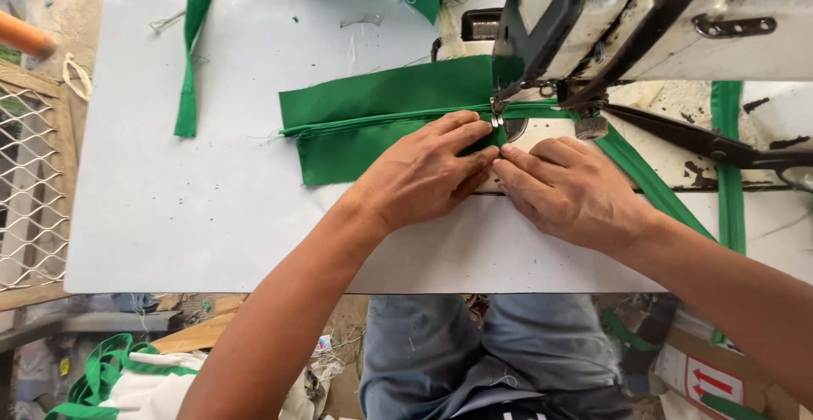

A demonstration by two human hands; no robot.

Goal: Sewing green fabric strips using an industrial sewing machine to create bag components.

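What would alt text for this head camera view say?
Two bare hands, left hand and right hand, press a green fabric piece flat under a sewing machine on a pale table.

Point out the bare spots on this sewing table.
Bare table lies between the green strap and the green fabric piece, and along the near edge. It is crowded by the sewing machine, left hand and right hand.
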